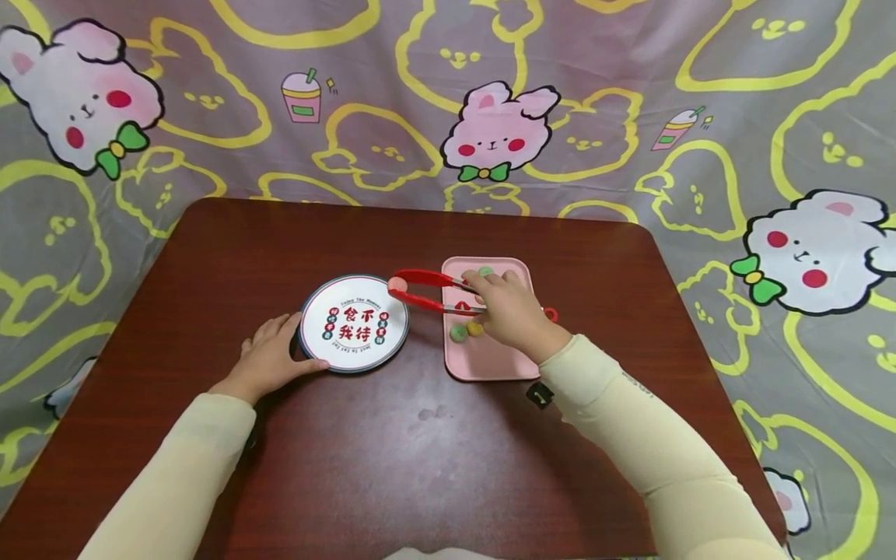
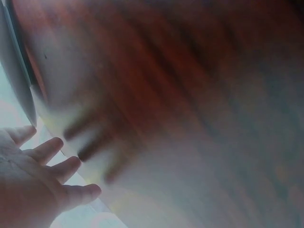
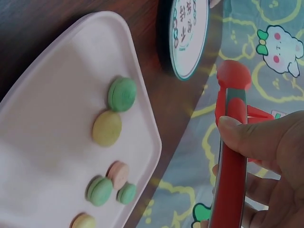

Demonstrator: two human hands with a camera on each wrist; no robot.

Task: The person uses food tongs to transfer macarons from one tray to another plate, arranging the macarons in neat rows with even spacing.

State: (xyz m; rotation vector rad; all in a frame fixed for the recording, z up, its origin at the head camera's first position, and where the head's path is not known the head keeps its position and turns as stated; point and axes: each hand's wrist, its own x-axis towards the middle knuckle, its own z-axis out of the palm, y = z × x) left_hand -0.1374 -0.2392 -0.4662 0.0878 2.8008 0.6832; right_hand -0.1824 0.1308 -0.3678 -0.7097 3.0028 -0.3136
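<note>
My right hand (image 1: pixel 514 311) grips red-and-metal tongs (image 1: pixel 423 277) above the pink tray (image 1: pixel 483 364). Between the tong tips sits a pink macaron (image 1: pixel 397 285), overlapping the right rim of a round white plate (image 1: pixel 357 285) with printed red characters. In the right wrist view, the thumb presses along the tongs (image 3: pixel 230 185). My left hand (image 1: pixel 269 362) is at the plate's left side, thumb at the front rim, fingers extended and spread. Green (image 3: pixel 122 94), yellow (image 3: pixel 107 128) and pink (image 3: pixel 118 174) macarons lie on the tray, some hidden by my right hand in the head view.
Plate and tray stand on a dark reddish-brown table (image 1: pixel 392 467) with rounded back corners. Behind it hangs a patterned cloth (image 1: pixel 392 70) with cartoon rabbits. A small black item (image 1: pixel 540 395) shows under the right sleeve's cuff.
</note>
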